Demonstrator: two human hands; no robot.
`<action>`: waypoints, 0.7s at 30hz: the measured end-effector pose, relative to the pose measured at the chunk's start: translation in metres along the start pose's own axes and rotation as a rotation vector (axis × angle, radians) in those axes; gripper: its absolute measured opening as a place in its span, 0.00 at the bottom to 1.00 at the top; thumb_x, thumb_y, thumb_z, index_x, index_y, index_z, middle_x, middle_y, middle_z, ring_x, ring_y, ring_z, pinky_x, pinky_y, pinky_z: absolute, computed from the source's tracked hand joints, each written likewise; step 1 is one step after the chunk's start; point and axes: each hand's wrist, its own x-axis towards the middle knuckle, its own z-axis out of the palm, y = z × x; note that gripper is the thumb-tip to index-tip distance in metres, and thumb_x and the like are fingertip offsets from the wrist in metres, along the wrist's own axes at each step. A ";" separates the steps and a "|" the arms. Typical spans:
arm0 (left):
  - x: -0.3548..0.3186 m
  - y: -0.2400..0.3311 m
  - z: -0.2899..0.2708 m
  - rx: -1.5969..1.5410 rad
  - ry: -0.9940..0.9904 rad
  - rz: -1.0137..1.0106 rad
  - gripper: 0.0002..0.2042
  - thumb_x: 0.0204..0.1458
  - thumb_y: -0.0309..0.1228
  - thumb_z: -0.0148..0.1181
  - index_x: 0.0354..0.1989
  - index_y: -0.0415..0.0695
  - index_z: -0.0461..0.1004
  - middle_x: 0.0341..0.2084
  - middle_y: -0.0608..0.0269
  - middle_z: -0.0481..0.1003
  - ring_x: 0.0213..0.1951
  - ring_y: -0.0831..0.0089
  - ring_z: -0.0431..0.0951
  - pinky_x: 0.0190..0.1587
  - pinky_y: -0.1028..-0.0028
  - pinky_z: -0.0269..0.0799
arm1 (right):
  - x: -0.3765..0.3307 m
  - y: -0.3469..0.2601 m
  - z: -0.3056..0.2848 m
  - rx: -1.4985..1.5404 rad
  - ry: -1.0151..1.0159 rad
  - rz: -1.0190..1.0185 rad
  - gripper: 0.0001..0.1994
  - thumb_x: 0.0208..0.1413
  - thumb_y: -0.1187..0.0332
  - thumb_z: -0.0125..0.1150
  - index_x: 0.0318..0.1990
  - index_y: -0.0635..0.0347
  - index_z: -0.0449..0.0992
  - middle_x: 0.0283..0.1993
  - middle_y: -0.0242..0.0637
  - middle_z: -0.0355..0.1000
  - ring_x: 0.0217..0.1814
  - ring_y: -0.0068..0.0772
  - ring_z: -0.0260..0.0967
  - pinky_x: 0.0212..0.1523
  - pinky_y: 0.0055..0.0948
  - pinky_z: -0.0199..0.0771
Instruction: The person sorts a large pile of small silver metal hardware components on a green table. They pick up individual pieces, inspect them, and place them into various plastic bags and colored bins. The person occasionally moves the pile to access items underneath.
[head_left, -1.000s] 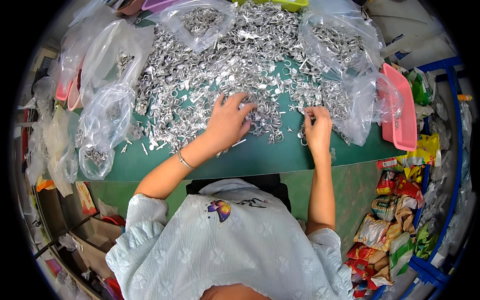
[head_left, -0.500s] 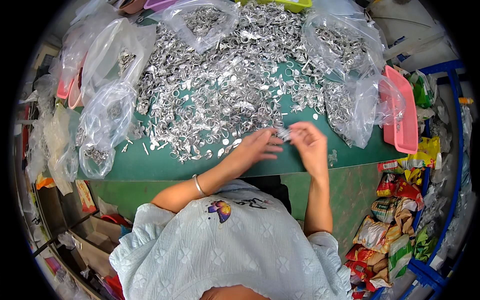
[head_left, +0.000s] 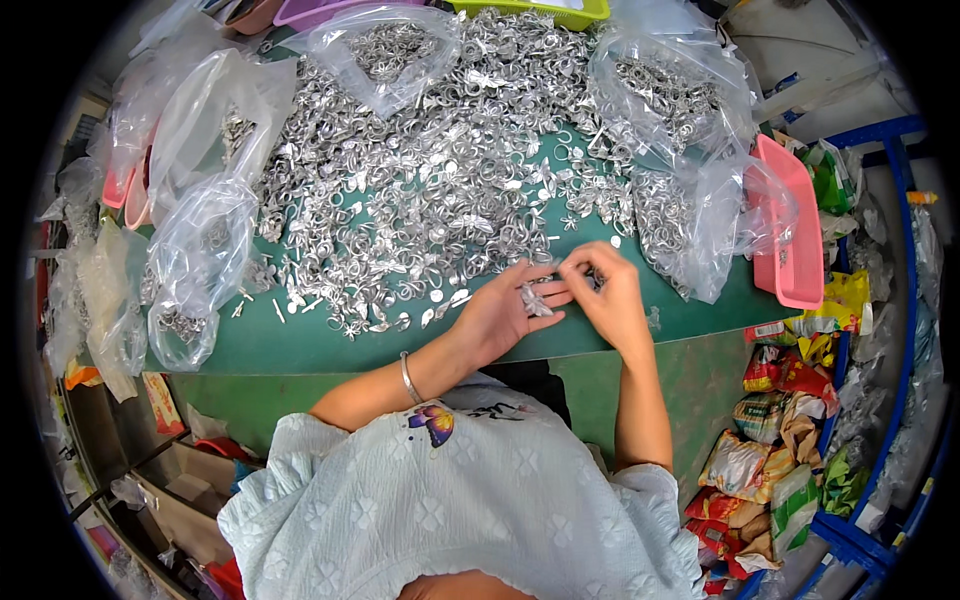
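My left hand (head_left: pixel 500 310) is turned palm up at the near side of the table, with a silver leaf- or flower-like metal piece (head_left: pixel 533 299) lying across its fingers. Right beside it, my right hand (head_left: pixel 610 300) has thumb and forefinger pinched together at the left fingertips. Small grey-silver metal pieces (head_left: pixel 597 279) show within its curled fingers; their exact shape is hidden. Beyond both hands spreads a large heap of silver ring-like and flower-like metal pieces (head_left: pixel 430 190) on the green table (head_left: pixel 300 345).
Clear plastic bags holding metal pieces lie at left (head_left: pixel 205 240), at the back (head_left: pixel 385 60) and at right (head_left: pixel 680 100). A pink basket (head_left: pixel 790 225) stands at the right edge. Colourful packets (head_left: pixel 745 465) are piled below, beside a blue rack (head_left: pixel 905 180).
My left hand has turned palm up, showing the silver piece on its fingers. My right hand has shifted slightly left and closed into a pinch against it. The view has shifted slightly.
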 end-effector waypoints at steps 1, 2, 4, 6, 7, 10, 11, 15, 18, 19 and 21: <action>0.001 0.001 0.003 -0.067 -0.021 -0.024 0.12 0.56 0.36 0.48 0.36 0.39 0.69 0.30 0.61 0.73 0.30 0.76 0.73 0.32 0.81 0.71 | 0.000 -0.005 -0.003 -0.073 -0.083 -0.035 0.08 0.45 0.69 0.61 0.24 0.66 0.71 0.27 0.40 0.66 0.34 0.43 0.62 0.37 0.42 0.60; 0.005 0.000 -0.005 -0.041 -0.067 -0.050 0.12 0.56 0.36 0.48 0.37 0.39 0.69 0.31 0.61 0.73 0.29 0.76 0.73 0.31 0.81 0.70 | 0.008 0.000 -0.006 -0.245 0.061 -0.087 0.08 0.45 0.69 0.61 0.25 0.65 0.72 0.27 0.40 0.66 0.34 0.42 0.62 0.38 0.41 0.60; 0.017 -0.006 -0.025 0.020 -0.165 -0.120 0.13 0.56 0.36 0.48 0.40 0.39 0.68 0.31 0.61 0.72 0.28 0.77 0.72 0.29 0.82 0.69 | 0.034 0.018 -0.016 -0.591 0.365 -0.177 0.08 0.44 0.68 0.61 0.26 0.64 0.73 0.28 0.40 0.67 0.35 0.42 0.62 0.38 0.40 0.60; 0.022 -0.009 -0.028 -0.029 -0.173 -0.185 0.13 0.56 0.35 0.48 0.43 0.38 0.68 0.33 0.59 0.72 0.27 0.77 0.71 0.27 0.81 0.68 | 0.051 0.032 -0.013 -0.909 0.418 -0.137 0.07 0.44 0.68 0.61 0.26 0.63 0.73 0.29 0.40 0.67 0.36 0.42 0.61 0.39 0.39 0.59; 0.024 -0.010 -0.027 -0.054 -0.177 -0.217 0.14 0.56 0.34 0.48 0.44 0.38 0.68 0.34 0.59 0.72 0.26 0.77 0.71 0.26 0.81 0.68 | 0.054 0.036 -0.012 -1.068 0.441 -0.117 0.07 0.44 0.68 0.60 0.26 0.62 0.73 0.29 0.40 0.67 0.37 0.42 0.61 0.39 0.38 0.59; 0.017 -0.008 -0.010 -0.017 -0.202 -0.105 0.15 0.56 0.33 0.47 0.47 0.37 0.67 0.36 0.57 0.72 0.31 0.75 0.73 0.29 0.81 0.71 | 0.052 0.039 -0.012 -0.966 0.410 -0.128 0.07 0.44 0.67 0.61 0.27 0.61 0.73 0.30 0.39 0.67 0.38 0.41 0.61 0.40 0.36 0.57; 0.015 -0.004 -0.003 0.004 -0.143 -0.085 0.16 0.56 0.33 0.47 0.49 0.37 0.66 0.36 0.57 0.72 0.34 0.74 0.74 0.31 0.80 0.71 | 0.049 0.036 -0.015 -0.900 0.435 -0.136 0.07 0.43 0.69 0.61 0.26 0.62 0.72 0.29 0.38 0.67 0.36 0.42 0.61 0.38 0.36 0.58; 0.018 -0.002 0.009 -0.044 -0.051 0.019 0.18 0.56 0.33 0.46 0.52 0.38 0.63 0.39 0.57 0.72 0.44 0.69 0.73 0.40 0.75 0.73 | 0.021 0.007 -0.023 -0.134 0.257 0.090 0.06 0.44 0.71 0.59 0.27 0.65 0.72 0.29 0.39 0.69 0.35 0.42 0.63 0.38 0.35 0.59; 0.027 -0.005 0.005 -0.116 -0.078 0.024 0.17 0.55 0.36 0.48 0.49 0.38 0.65 0.35 0.58 0.72 0.42 0.67 0.74 0.42 0.72 0.72 | 0.020 0.003 -0.027 -0.315 0.104 0.040 0.05 0.45 0.73 0.57 0.29 0.66 0.72 0.32 0.39 0.70 0.38 0.41 0.64 0.40 0.35 0.60; 0.034 -0.007 -0.001 -0.094 -0.085 -0.001 0.17 0.55 0.37 0.49 0.48 0.38 0.66 0.33 0.59 0.72 0.40 0.68 0.74 0.41 0.72 0.72 | 0.030 0.008 -0.030 -0.576 0.198 0.008 0.06 0.45 0.73 0.57 0.30 0.66 0.72 0.35 0.39 0.70 0.40 0.40 0.64 0.42 0.36 0.60; 0.053 -0.012 -0.032 -0.212 -0.441 -0.071 0.17 0.54 0.37 0.50 0.47 0.37 0.66 0.29 0.59 0.73 0.35 0.70 0.75 0.38 0.74 0.72 | 0.050 0.021 -0.033 -0.968 0.314 -0.057 0.07 0.43 0.72 0.59 0.32 0.64 0.73 0.42 0.39 0.68 0.44 0.41 0.62 0.44 0.38 0.59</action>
